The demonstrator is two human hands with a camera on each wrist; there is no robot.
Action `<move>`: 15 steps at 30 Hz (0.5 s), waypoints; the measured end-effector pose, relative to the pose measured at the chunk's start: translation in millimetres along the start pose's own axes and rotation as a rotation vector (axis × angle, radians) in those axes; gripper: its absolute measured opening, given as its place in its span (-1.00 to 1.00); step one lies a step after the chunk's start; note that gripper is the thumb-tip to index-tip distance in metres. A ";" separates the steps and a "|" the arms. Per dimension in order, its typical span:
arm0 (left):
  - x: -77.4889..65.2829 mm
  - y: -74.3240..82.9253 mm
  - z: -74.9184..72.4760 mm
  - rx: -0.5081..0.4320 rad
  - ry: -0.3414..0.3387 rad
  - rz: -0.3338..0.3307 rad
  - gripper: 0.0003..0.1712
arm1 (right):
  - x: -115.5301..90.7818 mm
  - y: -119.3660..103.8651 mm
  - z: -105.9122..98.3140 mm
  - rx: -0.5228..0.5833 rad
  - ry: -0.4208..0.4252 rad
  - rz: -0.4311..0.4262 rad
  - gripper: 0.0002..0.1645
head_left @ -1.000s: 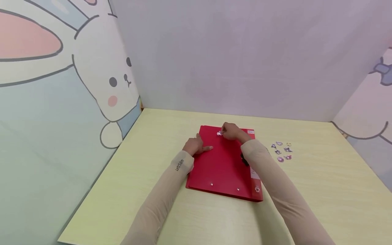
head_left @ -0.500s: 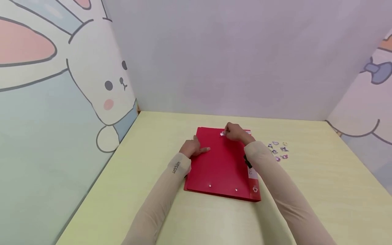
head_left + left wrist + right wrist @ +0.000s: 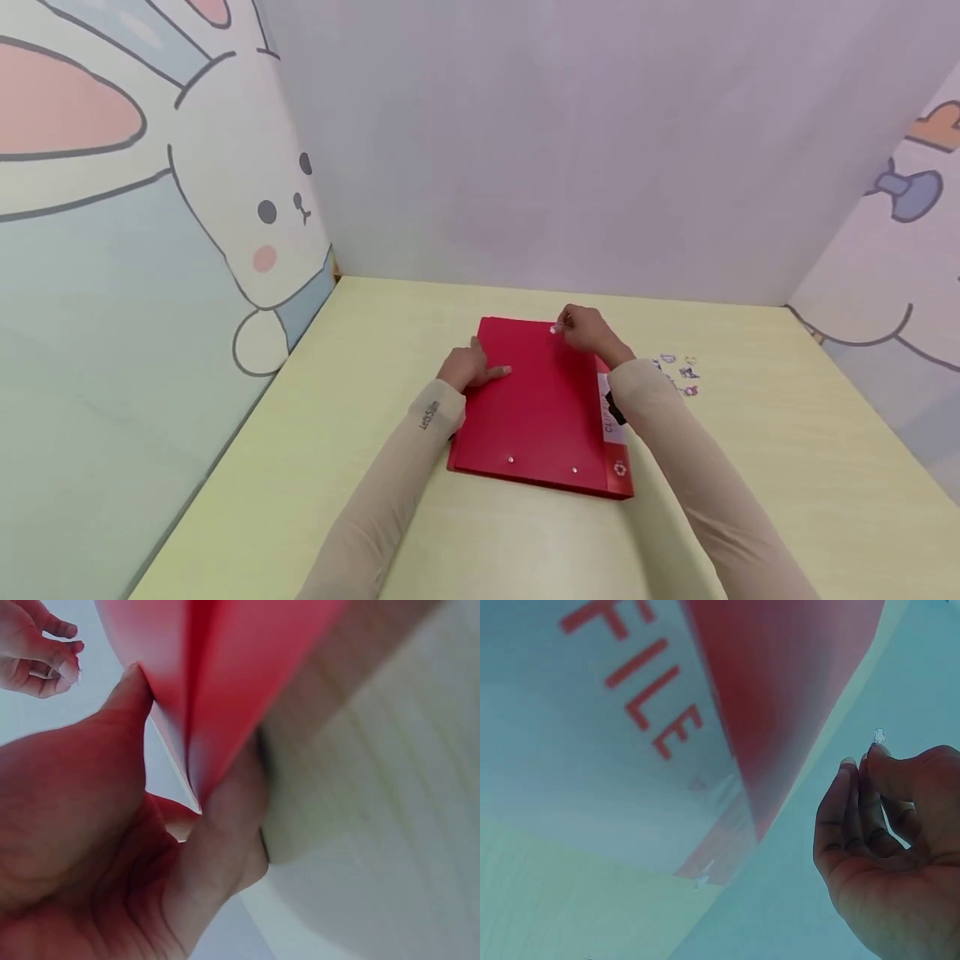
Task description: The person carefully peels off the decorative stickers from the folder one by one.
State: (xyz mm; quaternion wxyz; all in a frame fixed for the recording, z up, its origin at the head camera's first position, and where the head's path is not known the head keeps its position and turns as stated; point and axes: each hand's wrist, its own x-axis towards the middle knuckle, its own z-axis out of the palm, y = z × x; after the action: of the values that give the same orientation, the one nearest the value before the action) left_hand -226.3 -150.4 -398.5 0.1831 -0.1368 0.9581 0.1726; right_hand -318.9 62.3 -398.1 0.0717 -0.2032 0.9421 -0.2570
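Observation:
A red clip file (image 3: 536, 408) lies on the table, its spine with a white label (image 3: 612, 412) along the right side. At the file's left edge my left hand (image 3: 467, 367) holds it, thumb on the cover. In the left wrist view that thumb (image 3: 131, 694) presses the red cover while the fingers are at the edge below. Over the file's far edge, my right hand (image 3: 588, 329) pinches a small shiny sticker (image 3: 555, 328) between thumb and fingertips. The right wrist view shows the sticker (image 3: 880, 736) sticking out past the fingertips, above the cover.
Several small character stickers (image 3: 688, 373) lie on the table to the right of the file, some hidden behind the right sleeve. The pale wooden table (image 3: 360, 358) meets a plain wall (image 3: 570, 167) at the back and a bunny-painted wall (image 3: 225, 192) at left.
My right hand has moved right along the file's far edge with the sticker still pinched. My left hand keeps its place on the file. The head view has shifted slightly.

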 end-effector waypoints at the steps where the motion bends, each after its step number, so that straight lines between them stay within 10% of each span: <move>1: 0.0 0.6 0.1 -0.003 0.003 0.001 0.17 | -1.1 1.7 -0.6 0.001 0.013 0.002 -0.76; 15: 0.0 -1.1 -4.8 0.000 0.005 0.005 0.17 | -24.9 20.8 -16.6 0.031 0.098 0.031 -0.75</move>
State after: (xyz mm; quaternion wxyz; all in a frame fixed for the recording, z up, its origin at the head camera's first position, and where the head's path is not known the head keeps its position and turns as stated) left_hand -227.4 -153.2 -394.6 0.1801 -0.1347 0.9589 0.1729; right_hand -307.5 96.6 -393.8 0.0326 -0.1746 0.9434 -0.2800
